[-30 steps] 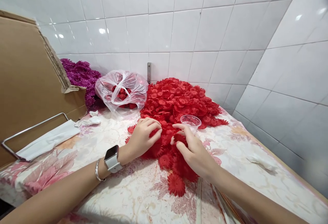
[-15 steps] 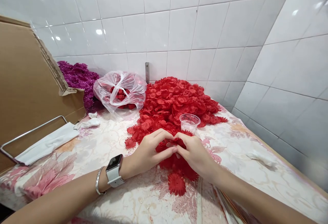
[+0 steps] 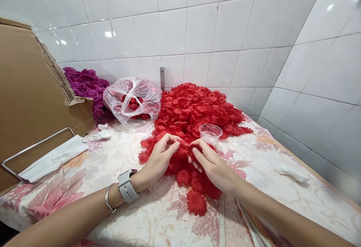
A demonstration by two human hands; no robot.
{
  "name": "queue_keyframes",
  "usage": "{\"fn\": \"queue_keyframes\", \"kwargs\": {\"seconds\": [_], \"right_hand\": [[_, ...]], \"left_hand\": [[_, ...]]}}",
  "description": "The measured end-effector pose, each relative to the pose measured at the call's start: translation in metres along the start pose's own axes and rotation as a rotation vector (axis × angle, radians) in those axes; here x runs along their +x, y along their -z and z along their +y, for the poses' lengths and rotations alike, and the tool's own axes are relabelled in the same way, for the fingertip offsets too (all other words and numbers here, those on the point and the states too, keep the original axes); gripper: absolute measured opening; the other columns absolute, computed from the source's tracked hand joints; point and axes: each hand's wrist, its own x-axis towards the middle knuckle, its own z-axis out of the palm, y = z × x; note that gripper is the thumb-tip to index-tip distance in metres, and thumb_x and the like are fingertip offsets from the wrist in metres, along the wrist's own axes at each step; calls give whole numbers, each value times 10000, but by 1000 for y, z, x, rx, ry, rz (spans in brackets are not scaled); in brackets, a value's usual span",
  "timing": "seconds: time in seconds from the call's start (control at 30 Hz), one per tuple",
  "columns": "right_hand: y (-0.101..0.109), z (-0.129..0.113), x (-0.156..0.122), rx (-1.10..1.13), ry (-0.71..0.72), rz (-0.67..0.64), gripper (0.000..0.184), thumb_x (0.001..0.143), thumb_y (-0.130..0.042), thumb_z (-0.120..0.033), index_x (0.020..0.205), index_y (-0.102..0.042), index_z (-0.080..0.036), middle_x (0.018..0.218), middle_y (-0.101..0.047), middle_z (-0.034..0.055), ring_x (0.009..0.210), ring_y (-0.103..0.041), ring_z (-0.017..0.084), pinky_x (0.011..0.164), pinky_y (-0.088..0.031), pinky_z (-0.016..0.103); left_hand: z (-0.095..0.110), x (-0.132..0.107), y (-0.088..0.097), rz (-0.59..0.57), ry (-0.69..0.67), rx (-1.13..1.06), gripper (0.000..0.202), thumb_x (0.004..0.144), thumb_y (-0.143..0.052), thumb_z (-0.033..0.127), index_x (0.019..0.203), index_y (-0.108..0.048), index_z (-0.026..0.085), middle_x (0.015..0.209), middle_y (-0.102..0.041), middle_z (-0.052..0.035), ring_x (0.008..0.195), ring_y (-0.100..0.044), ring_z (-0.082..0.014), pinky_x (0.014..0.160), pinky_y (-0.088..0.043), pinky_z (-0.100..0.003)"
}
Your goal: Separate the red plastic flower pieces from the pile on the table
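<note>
Over the front of a heap of red artificial flower pieces point(image 3: 194, 105), both my hands work close together. My right hand point(image 3: 213, 164) is closed, with a red artificial flower point(image 3: 194, 150) between its thumb and fingers. Just to its left, my left hand point(image 3: 161, 158) pinches thumb and index finger together beside the red petals. What sits in that pinch is too small to make out. A clear plastic cup point(image 3: 210, 132) stands right behind my right hand. One loose red flower piece point(image 3: 196, 202) lies flat at the front of the heap.
A knotted clear plastic bag point(image 3: 132, 104) with red pieces sits left of the heap. Purple flower pieces point(image 3: 86, 85) are piled behind a cardboard box point(image 3: 42, 81). White paper point(image 3: 53, 158) lies by a metal wire frame point(image 3: 36, 145). Tiled walls bound the patterned tablecloth point(image 3: 135, 220).
My hands, which met at the fingertips, have drawn apart. The left went a little left, and a red flower now shows in my right hand.
</note>
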Motion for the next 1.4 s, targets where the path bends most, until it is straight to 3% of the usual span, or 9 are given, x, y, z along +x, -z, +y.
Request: {"fn": "queue_keyframes", "kwargs": {"seconds": [0.23, 0.37, 0.5, 0.63, 0.73, 0.87, 1.1, 1.27, 1.4], "right_hand": [[3, 0, 2, 88, -17, 15, 199, 833, -344, -180, 1008, -434, -202, 719, -506, -18, 595, -439, 115, 575, -383, 257], [3, 4, 5, 119, -53, 1, 275, 838, -359, -217, 1103, -420, -173, 741, -551, 0, 570, -469, 111, 539, -396, 248], [2, 4, 6, 92, -63, -36, 142, 834, -396, -266, 848, -499, -169, 615, -534, -24, 447, -433, 88, 436, -358, 219], [1, 4, 3, -61, -60, -16, 169, 793, -437, -208, 626, -456, -191, 473, -479, -52, 387, -412, 88, 399, -311, 214], [1, 3, 1, -211, 8, 46, 181, 759, -488, -179, 585, -442, -197, 504, -519, -41, 462, -463, 108, 455, -334, 227], [-1, 2, 0, -245, 69, 50, 250, 836, -475, -329, 628, -419, -202, 593, -535, -28, 544, -483, 119, 508, -353, 240], [0, 6, 4, 181, 55, 69, 209, 888, -365, -379, 858, -456, -193, 708, -527, -4, 592, -500, 115, 559, -431, 259], [6, 4, 9, 228, 13, 105, 183, 864, -380, -286, 1008, -447, -195, 746, -538, -8, 613, -508, 111, 604, -443, 271], [5, 3, 8, 150, -36, -3, 166, 852, -387, -289, 738, -447, -185, 579, -518, -32, 450, -480, 92, 471, -410, 239]], "left_hand": [[-14, 12, 8, 331, 28, 7, 74, 830, -399, 266, 775, -406, 216, 828, -538, -12, 822, -547, -159, 756, -440, -308], [-9, 12, 14, 261, -205, 290, 182, 730, -561, 172, 883, -469, 207, 1039, -507, -40, 1031, -473, -181, 907, -364, -325], [5, 2, 9, 76, -335, 412, 40, 803, -533, 206, 841, -544, 199, 955, -558, -31, 956, -513, -172, 887, -372, -315], [12, -7, 2, -137, -254, 349, 126, 794, -575, 316, 815, -580, 193, 839, -612, -24, 802, -558, -168, 760, -427, -293], [13, -10, -1, -186, -194, 316, 118, 789, -576, 310, 800, -581, 193, 817, -617, -19, 768, -560, -165, 704, -430, -275], [8, -7, -1, -119, -48, 155, 121, 818, -510, 293, 772, -555, 191, 747, -581, 3, 699, -538, -141, 640, -425, -255], [-7, 7, 3, 41, 180, -321, 111, 818, -416, 251, 721, -408, 198, 734, -539, 12, 666, -574, -124, 674, -471, -292], [-4, 10, 13, 97, -155, 229, 91, 755, -548, 208, 768, -459, 196, 924, -549, -29, 927, -535, -185, 848, -409, -343], [5, 4, 12, 87, -359, 479, 59, 775, -555, 175, 815, -516, 192, 969, -564, -46, 973, -505, -185, 885, -372, -329]]}}
